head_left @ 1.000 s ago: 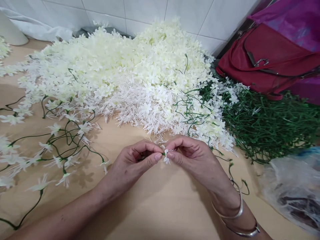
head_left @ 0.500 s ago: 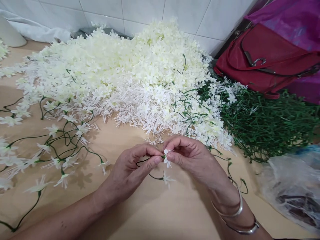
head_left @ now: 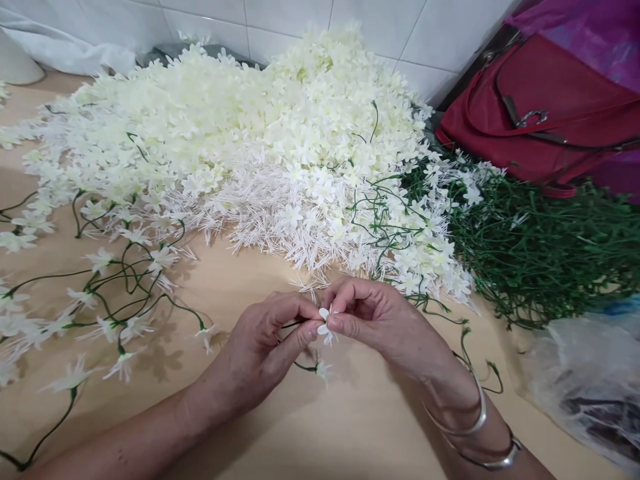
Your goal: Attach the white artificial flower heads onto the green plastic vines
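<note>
Between my two hands is a small white artificial flower (head_left: 326,325). My left hand (head_left: 270,343) is closed on a dark green stem (head_left: 291,325), thumb and forefinger pinching it just behind the blossom. The fingertips of my right hand (head_left: 373,323) pinch the flower itself from the other side. Another white flower (head_left: 323,371) on the same green stemwork hangs under my left fingers. Two silver bangles (head_left: 470,427) ring my right wrist. Where the stem meets the flower, my fingertips partly hide it.
A big heap of white petals (head_left: 280,120) lies along the tiled wall. Green stems (head_left: 540,247) pile up at right, beneath a red handbag (head_left: 555,113). Stemmed flowers (head_left: 125,293) lie on the table (head_left: 320,433) at left. A clear plastic bag (head_left: 585,373) sits at right.
Both hands have shifted slightly, and the flower has moved closer against my left fingertips. The view has tilted a little to the right.
</note>
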{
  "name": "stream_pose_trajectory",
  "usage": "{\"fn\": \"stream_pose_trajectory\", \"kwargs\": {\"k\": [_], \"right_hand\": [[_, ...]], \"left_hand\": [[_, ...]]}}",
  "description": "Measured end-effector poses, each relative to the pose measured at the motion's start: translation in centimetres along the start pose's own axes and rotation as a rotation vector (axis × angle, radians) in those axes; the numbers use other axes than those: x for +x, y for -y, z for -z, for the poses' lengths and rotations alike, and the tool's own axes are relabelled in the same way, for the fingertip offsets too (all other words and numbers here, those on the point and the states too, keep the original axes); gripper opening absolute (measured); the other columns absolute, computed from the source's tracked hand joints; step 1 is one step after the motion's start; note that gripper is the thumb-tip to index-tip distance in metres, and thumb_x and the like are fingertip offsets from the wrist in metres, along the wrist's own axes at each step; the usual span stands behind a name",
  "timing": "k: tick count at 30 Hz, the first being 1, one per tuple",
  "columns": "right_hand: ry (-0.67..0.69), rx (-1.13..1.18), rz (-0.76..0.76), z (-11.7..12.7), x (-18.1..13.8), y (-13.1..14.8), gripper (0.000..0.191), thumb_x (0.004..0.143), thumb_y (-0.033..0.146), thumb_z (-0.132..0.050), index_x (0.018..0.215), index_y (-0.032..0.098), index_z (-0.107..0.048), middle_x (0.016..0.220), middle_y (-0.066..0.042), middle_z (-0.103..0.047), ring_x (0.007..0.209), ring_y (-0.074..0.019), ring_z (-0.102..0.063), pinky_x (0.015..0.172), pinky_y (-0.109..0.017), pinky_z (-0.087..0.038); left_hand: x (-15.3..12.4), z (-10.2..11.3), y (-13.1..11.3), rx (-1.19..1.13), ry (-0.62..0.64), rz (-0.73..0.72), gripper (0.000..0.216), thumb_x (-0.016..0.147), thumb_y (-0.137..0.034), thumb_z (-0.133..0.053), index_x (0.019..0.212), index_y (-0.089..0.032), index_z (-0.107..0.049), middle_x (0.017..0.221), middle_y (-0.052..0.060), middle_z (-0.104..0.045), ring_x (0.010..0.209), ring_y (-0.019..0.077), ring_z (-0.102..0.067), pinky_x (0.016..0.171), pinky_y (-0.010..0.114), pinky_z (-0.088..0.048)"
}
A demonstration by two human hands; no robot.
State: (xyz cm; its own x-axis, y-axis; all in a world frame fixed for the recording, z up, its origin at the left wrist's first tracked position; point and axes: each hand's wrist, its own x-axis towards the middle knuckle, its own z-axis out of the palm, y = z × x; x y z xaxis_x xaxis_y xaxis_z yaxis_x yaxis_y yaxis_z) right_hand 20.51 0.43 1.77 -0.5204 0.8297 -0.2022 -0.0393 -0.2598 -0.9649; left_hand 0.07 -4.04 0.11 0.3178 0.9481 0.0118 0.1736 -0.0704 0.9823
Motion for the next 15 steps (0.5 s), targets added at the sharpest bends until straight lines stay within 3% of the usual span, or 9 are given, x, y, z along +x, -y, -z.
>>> {"fn": "stream_pose_trajectory", "kwargs": {"k": [8, 11, 15], "right_hand": [[0.019, 0.053, -0.001, 0.47, 0.37, -0.7, 0.03, 0.079, 0.042, -0.09, 0.076, 0.022, -0.068, 0.083, 0.001, -0.067, 0.077, -0.0139, -0.061, 0.075, -0.029, -0.052], [0.029, 0.076, 0.01, 0.72, 0.1, -0.64, 0.027, 0.084, 0.046, -0.086, 0.088, 0.023, -0.071, 0.083, 0.001, -0.066, 0.076, -0.0139, -0.06, 0.076, -0.029, -0.051], [0.014, 0.029, 0.039, 0.92, -0.52, -0.3, 0.033, 0.093, 0.052, -0.075, 0.11, 0.023, -0.075, 0.1, -0.004, -0.069, 0.089, -0.0159, -0.062, 0.083, -0.029, -0.051]], "left_hand": [[0.22, -0.51, -0.57, -0.025, -0.02, 0.037, 0.021, 0.102, -0.034, -0.059, 0.091, -0.019, -0.067, 0.08, 0.002, -0.067, 0.075, 0.0157, -0.062, 0.072, 0.028, -0.049], [0.13, -0.62, -0.85, -0.027, -0.027, 0.02, 0.021, 0.104, -0.031, -0.054, 0.09, -0.019, -0.065, 0.082, 0.001, -0.066, 0.079, 0.0154, -0.061, 0.075, 0.027, -0.048], [-0.12, -0.61, -0.66, -0.053, -0.037, 0.035, 0.017, 0.105, -0.03, -0.053, 0.097, -0.02, -0.063, 0.086, 0.001, -0.066, 0.082, 0.0155, -0.064, 0.079, 0.029, -0.05]]}}
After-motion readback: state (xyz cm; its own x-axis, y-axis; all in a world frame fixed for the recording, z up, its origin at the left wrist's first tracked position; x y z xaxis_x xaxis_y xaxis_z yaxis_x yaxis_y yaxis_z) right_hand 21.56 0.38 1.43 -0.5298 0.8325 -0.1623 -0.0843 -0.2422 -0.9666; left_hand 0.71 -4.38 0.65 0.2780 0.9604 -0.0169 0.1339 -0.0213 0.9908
